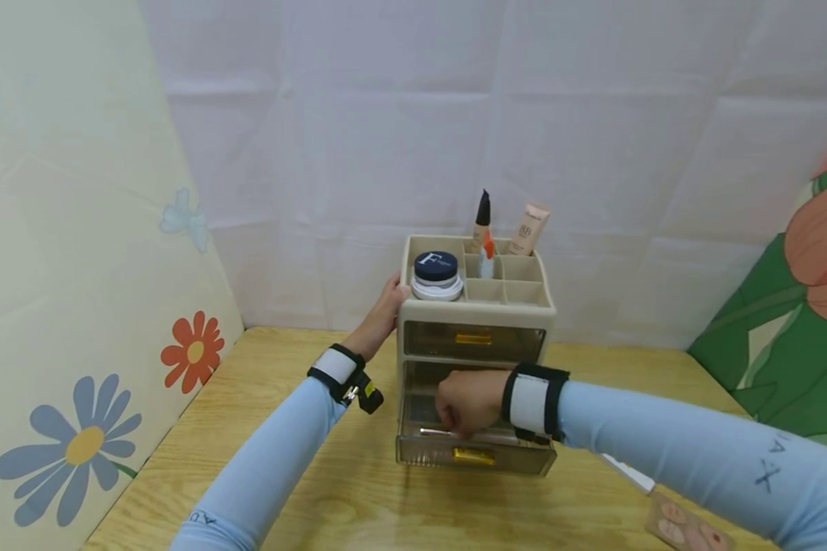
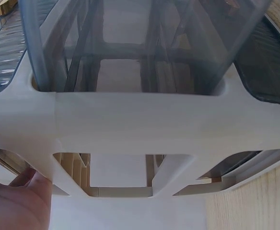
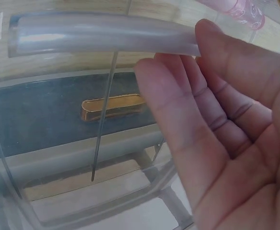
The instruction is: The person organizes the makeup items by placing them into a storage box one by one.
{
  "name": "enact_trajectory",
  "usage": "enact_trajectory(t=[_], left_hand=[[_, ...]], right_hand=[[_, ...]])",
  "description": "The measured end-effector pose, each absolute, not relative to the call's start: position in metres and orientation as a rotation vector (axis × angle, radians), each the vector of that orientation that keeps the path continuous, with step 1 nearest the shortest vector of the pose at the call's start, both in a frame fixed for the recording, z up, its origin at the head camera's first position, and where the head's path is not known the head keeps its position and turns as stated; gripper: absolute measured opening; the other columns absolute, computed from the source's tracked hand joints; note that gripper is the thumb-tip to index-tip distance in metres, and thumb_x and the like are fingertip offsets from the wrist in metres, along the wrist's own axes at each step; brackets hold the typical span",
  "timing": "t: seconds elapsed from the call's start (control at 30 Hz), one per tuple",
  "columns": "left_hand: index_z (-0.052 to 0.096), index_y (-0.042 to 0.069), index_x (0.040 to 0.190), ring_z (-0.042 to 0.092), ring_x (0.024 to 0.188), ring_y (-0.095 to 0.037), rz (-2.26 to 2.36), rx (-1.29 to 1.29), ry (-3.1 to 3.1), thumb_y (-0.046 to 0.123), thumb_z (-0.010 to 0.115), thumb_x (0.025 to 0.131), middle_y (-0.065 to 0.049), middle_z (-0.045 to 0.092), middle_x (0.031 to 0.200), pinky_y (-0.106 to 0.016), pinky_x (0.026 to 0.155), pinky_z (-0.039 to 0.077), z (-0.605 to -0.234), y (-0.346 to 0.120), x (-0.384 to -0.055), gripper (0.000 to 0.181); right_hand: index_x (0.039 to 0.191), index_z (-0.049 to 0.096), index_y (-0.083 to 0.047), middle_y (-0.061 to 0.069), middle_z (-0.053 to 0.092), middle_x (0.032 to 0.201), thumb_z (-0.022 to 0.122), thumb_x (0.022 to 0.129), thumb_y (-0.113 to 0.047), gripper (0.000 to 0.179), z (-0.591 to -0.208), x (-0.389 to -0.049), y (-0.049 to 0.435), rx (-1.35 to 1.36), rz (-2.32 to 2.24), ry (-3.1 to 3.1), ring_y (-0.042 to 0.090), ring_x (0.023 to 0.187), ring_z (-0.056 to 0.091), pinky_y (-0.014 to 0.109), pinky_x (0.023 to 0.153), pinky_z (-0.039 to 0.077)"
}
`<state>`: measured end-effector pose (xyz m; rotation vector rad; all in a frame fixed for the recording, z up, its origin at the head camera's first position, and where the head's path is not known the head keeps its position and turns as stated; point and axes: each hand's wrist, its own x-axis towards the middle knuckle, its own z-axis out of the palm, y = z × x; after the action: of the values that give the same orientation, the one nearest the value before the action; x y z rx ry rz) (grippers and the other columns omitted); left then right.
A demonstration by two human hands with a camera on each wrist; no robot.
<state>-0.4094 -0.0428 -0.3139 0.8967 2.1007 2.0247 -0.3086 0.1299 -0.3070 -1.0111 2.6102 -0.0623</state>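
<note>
My right hand (image 1: 474, 399) reaches over the pulled-out middle drawer (image 1: 413, 453) of a beige cosmetics organizer (image 1: 478, 311). In the right wrist view, its thumb and fingers pinch one end of a slim, translucent tube-like item (image 3: 101, 38), which lies crosswise over the clear drawer; its exact kind I cannot tell. My left hand (image 1: 380, 312) rests against the organizer's left side near the top, its thumb at the rim. The left wrist view shows that hand (image 2: 17, 203) at the beige frame, most of its fingers out of sight.
On top stand a dark-lidded jar (image 1: 436, 265) above a white round case (image 1: 437, 290), a black-capped bottle (image 1: 482, 213), an orange-tipped tube (image 1: 487, 256) and a BB cream tube (image 1: 529, 228). A makeup palette (image 1: 685, 524) lies front right, partly under my right sleeve. A white cloth hangs behind.
</note>
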Motion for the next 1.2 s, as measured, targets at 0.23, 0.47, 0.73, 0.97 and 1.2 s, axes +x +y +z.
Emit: enact_trajectory(t=[0.23, 0.47, 0.73, 0.97, 1.2], left_hand=[[0.009, 0.016, 0.155, 0.028, 0.134, -0.029, 2.02, 0.913, 2.102, 0.044, 0.033, 0.096, -0.013, 0.021, 0.153, -0.054, 0.107, 0.027, -0.314, -0.043, -0.408, 0.07], [0.01, 0.017, 0.155, 0.028, 0.134, -0.029, 2.014, 0.901, 2.116, 0.043, 0.031, 0.097, -0.013, 0.022, 0.153, -0.054, 0.107, 0.026, -0.315, -0.042, -0.407, 0.067], [0.009, 0.016, 0.155, 0.027, 0.134, -0.03, 2.005, 0.893, 2.118, 0.042, 0.03, 0.098, -0.013, 0.02, 0.153, -0.054, 0.108, 0.026, -0.313, -0.043, -0.406, 0.066], [0.009, 0.016, 0.155, 0.027, 0.135, -0.03, 2.0, 0.899, 2.117, 0.044, 0.03, 0.097, -0.013, 0.02, 0.154, -0.055, 0.108, 0.025, -0.312, -0.043, -0.406, 0.068], [0.005, 0.018, 0.156, 0.024, 0.137, -0.029, 1.992, 0.908, 2.085, 0.043, 0.029, 0.099, -0.012, 0.015, 0.156, -0.054, 0.109, 0.023, -0.311, -0.044, -0.405, 0.067]], right_hand=[[0.072, 0.067, -0.013, -0.01, 0.06, 0.068, 0.081, 0.071, -0.001, 0.018, -0.307, -0.308, 0.132, -1.011, -0.061, 2.607, 0.005, 0.064, 0.054, 0.021, 0.059, 0.047], [0.073, 0.068, -0.014, -0.011, 0.061, 0.069, 0.08, 0.071, -0.002, 0.017, -0.31, -0.31, 0.133, -1.031, -0.074, 2.601, 0.004, 0.064, 0.054, 0.021, 0.06, 0.047], [0.073, 0.068, -0.015, -0.01, 0.061, 0.069, 0.081, 0.07, -0.003, 0.018, -0.308, -0.311, 0.134, -1.056, -0.065, 2.588, 0.005, 0.065, 0.056, 0.022, 0.06, 0.047], [0.08, 0.068, -0.018, -0.012, 0.062, 0.076, 0.081, 0.074, -0.006, 0.019, -0.287, -0.307, 0.137, -0.954, -0.144, 2.576, 0.005, 0.071, 0.059, 0.025, 0.066, 0.05], [0.092, 0.07, -0.014, -0.009, 0.063, 0.084, 0.079, 0.079, -0.009, 0.016, -0.257, -0.299, 0.147, -0.922, -0.217, 2.594, 0.007, 0.077, 0.059, 0.028, 0.072, 0.05]])
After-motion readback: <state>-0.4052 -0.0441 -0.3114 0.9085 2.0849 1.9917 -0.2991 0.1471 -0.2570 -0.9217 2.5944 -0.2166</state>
